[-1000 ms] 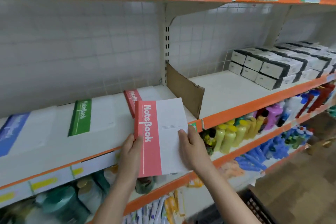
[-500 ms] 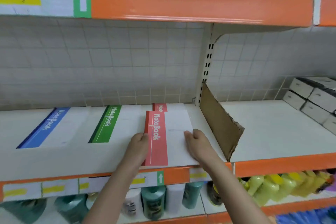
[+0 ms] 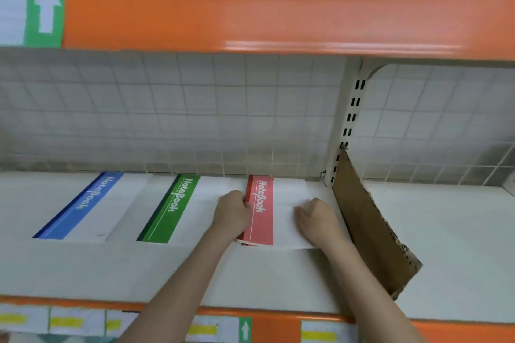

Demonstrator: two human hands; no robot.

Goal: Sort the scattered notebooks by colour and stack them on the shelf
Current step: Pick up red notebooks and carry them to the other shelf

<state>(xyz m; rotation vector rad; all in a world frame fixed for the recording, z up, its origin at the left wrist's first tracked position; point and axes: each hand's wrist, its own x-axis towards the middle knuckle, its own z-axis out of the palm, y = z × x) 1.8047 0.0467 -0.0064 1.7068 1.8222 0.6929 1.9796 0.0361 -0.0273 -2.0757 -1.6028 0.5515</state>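
Observation:
Three notebook piles lie flat on the white shelf (image 3: 250, 276). A blue-spined notebook (image 3: 83, 206) is at the left, and a green-spined one (image 3: 170, 209) lies in the middle. At the right, a red-spined notebook (image 3: 262, 214) sits on top of another red one whose edge shows beneath. My left hand (image 3: 232, 211) grips the red notebook's spine edge with curled fingers. My right hand (image 3: 317, 217) rests on its white cover near the right edge, fingers bent downward.
A brown cardboard divider (image 3: 370, 228) stands upright just right of my right hand. The orange upper shelf edge (image 3: 278, 8) hangs overhead. A tiled back wall (image 3: 195, 114) closes the rear. The orange front lip (image 3: 278, 328) carries price labels.
The red notebook went from the shelf's front edge back onto the red pile. Both hands moved deeper with it, and my view came closer to the shelf.

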